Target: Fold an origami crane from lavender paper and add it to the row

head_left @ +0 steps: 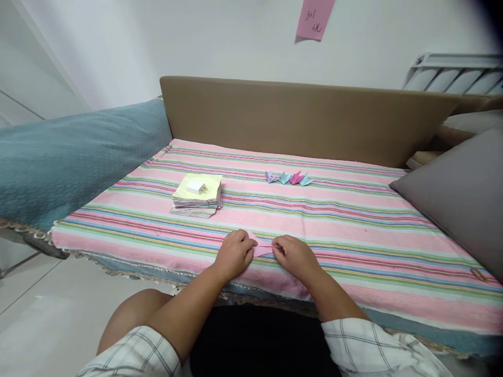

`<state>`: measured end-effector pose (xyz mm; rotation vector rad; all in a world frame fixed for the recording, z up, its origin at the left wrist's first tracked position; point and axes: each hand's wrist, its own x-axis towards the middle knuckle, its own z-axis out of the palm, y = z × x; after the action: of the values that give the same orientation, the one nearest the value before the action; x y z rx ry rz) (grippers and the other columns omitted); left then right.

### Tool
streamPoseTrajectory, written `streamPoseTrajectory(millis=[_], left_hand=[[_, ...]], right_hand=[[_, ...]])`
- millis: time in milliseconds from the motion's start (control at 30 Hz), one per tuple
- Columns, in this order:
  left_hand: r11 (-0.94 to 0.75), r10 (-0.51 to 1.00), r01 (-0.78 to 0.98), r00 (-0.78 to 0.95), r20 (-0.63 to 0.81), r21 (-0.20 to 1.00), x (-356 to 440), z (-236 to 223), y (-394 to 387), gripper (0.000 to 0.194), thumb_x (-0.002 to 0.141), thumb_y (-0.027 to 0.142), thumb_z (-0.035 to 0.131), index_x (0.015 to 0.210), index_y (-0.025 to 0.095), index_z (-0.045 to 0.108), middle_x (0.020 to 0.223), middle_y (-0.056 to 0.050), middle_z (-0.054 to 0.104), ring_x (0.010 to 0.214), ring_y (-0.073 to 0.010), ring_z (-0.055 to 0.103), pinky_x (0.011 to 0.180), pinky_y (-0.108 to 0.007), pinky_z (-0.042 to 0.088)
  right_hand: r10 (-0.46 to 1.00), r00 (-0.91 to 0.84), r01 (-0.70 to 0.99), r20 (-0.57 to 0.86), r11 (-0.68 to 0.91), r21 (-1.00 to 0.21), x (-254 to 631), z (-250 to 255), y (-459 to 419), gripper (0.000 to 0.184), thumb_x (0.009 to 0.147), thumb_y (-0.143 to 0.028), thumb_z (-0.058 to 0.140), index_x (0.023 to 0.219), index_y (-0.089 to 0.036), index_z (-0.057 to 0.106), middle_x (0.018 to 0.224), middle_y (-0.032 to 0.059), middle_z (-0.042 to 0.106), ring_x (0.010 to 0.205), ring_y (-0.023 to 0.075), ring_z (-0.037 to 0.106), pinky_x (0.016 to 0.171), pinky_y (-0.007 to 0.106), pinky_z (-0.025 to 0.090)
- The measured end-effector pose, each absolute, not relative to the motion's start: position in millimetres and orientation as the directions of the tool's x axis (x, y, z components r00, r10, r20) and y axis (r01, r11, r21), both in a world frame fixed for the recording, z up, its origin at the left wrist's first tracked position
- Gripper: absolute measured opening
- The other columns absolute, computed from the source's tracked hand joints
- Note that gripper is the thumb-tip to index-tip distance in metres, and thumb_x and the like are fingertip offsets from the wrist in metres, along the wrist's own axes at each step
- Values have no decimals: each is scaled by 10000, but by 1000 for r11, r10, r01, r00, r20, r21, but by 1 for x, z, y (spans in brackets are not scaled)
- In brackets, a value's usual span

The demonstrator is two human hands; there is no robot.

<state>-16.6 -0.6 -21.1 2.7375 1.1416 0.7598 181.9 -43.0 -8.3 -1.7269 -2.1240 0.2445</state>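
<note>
Between my hands, low over the striped cloth (346,222), is a pink sheet of folding paper (262,248), folded to a narrow shape with a crease along its middle. My left hand (236,252) is closed on its left part, thumb and fingers pinching it. The pointed right end sits in the pinched fingertips of my right hand (294,255). Parts of the paper are hidden under my fingers. Farther back, several folded paper cranes (296,178) in purple, teal, pink and light blue stand in a row.
Left of centre, a stack of square paper (195,204) carries a white plug adapter (195,187). A brown backrest (291,120) runs along the back. A blue-covered armrest (86,152) bounds the left, a grey cushion (459,191) the right. A pink note (314,20) hangs on the wall.
</note>
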Motion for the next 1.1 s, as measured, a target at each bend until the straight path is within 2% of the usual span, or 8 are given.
streamPoseTrajectory(millis=[133, 233, 433, 567, 733, 900, 1100], left_hand=[[-719, 684, 653, 601, 414, 238, -15, -18, -3, 208, 801, 167, 508, 929, 206, 667, 842, -64, 522, 808, -193, 488, 711, -326, 397], [-715, 686, 661, 602, 410, 227, -14, -17, -4, 209, 804, 171, 511, 938, 210, 667, 848, -64, 526, 812, -194, 487, 716, -328, 397], [-711, 689, 666, 596, 412, 225, -14, -18, -3, 196, 797, 176, 523, 920, 219, 669, 844, -58, 521, 807, -189, 488, 715, -323, 396], [-706, 695, 666, 591, 409, 239, -14, -19, -3, 192, 793, 176, 520, 903, 221, 671, 841, -57, 518, 805, -188, 489, 715, -324, 397], [-689, 717, 668, 571, 400, 282, -15, -22, -1, 195, 786, 174, 519, 901, 221, 670, 850, -52, 525, 821, -192, 497, 727, -330, 403], [-672, 738, 661, 556, 383, 334, -16, -23, 1, 203, 762, 162, 542, 898, 226, 677, 854, -47, 526, 823, -189, 506, 738, -331, 414], [-658, 752, 666, 548, 367, 353, -17, -23, 2, 214, 768, 164, 536, 914, 217, 682, 868, -54, 531, 832, -194, 513, 739, -335, 417]], right_hand=[[974, -141, 950, 177, 184, -253, 178, -9, -44, 131, 840, -212, 472, 841, -207, 603, 792, 23, 606, 735, 151, 525, 601, 251, 293], [981, -116, 960, 154, 151, -238, 176, -8, -44, 127, 842, -218, 482, 790, -204, 597, 779, 22, 592, 741, 149, 516, 591, 250, 279], [989, -20, 951, 149, 65, -302, 173, -8, -43, 145, 799, -172, 503, 662, -191, 547, 739, 11, 551, 706, 131, 489, 576, 239, 273], [986, 17, 928, 165, 45, -369, 171, -10, -43, 116, 768, -142, 509, 669, -195, 538, 751, 8, 543, 702, 129, 484, 570, 233, 279], [978, -54, 899, 202, 136, -416, 176, -14, -43, 132, 787, -142, 491, 719, -214, 579, 773, 15, 564, 732, 145, 505, 583, 239, 320], [962, -180, 840, 203, 258, -477, 186, -19, -40, 172, 840, -186, 488, 860, -234, 652, 884, 30, 616, 854, 165, 548, 707, 267, 410], [959, -209, 822, 193, 279, -496, 192, -22, -40, 227, 866, -195, 471, 933, -245, 682, 948, 44, 627, 899, 176, 557, 761, 294, 446]])
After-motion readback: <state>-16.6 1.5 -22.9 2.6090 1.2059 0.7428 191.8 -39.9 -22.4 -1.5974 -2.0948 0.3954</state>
